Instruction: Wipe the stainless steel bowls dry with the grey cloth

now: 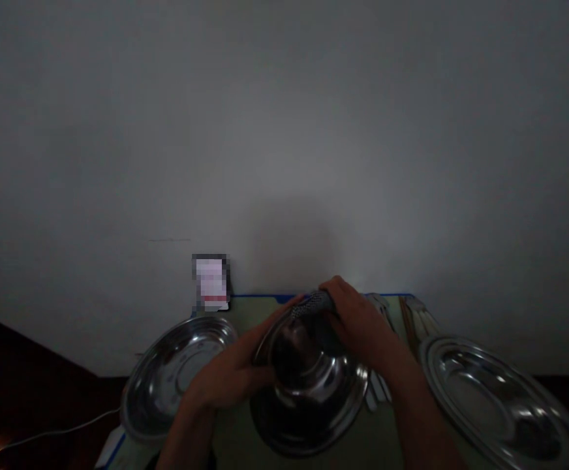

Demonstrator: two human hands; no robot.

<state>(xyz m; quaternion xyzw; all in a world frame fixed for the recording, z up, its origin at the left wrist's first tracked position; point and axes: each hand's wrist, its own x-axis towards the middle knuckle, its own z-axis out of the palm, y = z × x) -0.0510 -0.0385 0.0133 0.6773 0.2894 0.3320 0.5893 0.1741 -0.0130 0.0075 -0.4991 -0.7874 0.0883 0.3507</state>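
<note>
A shiny metal bowl [308,418] is tilted toward me above the middle of the table. My left hand [240,372] grips its left side, thumb inside and fingers behind the rim. At the far rim, my right hand [357,323] is closed on a dark, finely patterned cloth [314,303], which lies against the bowl's edge. Part of the cloth is hidden by the right hand and the bowl's dark interior.
Left of the bowl is a wide metal basin [152,398]; an oval metal dish [480,398] sits at the right. Several utensils [419,320] lie behind the right arm. A blurred-out phone-like device [212,282] leans at the wall [284,130]. The green table [238,431] has blue edging.
</note>
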